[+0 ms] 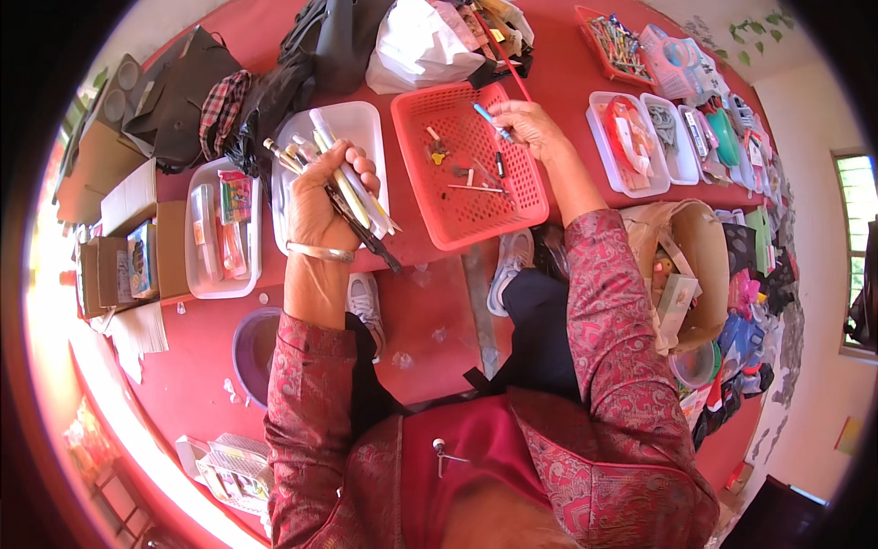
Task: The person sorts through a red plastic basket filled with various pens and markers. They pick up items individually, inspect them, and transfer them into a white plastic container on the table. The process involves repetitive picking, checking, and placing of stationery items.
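Note:
My left hand [322, 209] is closed around a bundle of pens and pencils [351, 198], held upright over the front of a white plastic bin [364, 123]. Their ends stick out above and below the fist. Over the right side of a red perforated basket [494, 229], my right hand [533, 126] pinches a blue pen [492, 121] near one end. Scattered on the basket's floor are a black marker [500, 165], a thin white stick [476, 188], a small yellow piece [437, 158] and a few small scraps.
A clear bin with packets [199, 274] stands left, beside an open cardboard box [171, 240]. Bags [421, 46] line the back. To the right are a red tray of pens [615, 46], white bins [631, 188] and a large brown container [709, 316]. A purple bucket [245, 352] sits below.

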Demonstrator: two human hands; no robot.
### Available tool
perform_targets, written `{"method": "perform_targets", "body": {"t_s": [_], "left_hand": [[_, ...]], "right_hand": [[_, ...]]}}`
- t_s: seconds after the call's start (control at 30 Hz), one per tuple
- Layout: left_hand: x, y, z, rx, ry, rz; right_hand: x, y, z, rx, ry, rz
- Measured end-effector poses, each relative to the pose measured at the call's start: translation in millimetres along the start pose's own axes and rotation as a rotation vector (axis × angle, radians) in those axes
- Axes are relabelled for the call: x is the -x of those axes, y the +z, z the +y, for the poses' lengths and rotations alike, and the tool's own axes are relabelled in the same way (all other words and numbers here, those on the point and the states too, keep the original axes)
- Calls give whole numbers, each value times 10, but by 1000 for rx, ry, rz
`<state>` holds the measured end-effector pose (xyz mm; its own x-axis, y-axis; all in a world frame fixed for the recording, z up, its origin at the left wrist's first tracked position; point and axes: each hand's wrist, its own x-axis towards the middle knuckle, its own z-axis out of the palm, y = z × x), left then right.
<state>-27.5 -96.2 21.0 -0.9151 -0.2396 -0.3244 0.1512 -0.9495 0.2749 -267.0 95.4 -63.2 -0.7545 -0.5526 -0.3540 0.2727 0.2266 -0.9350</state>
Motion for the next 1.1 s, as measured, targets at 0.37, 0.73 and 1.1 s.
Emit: {"method": "perform_targets", "body": {"t_s": [0.37,0.73,1.1], "left_hand": [[117,204,-181,-520,41,-24],[107,-65,-716,-869,67,-55],[74,-8,-942,-669,38,74]], "right_hand": [[1262,369,-685,-186,123,-369],[1435,679,-401,-422,359,-363],[1432,669,-302,-308,189,-230]]}}
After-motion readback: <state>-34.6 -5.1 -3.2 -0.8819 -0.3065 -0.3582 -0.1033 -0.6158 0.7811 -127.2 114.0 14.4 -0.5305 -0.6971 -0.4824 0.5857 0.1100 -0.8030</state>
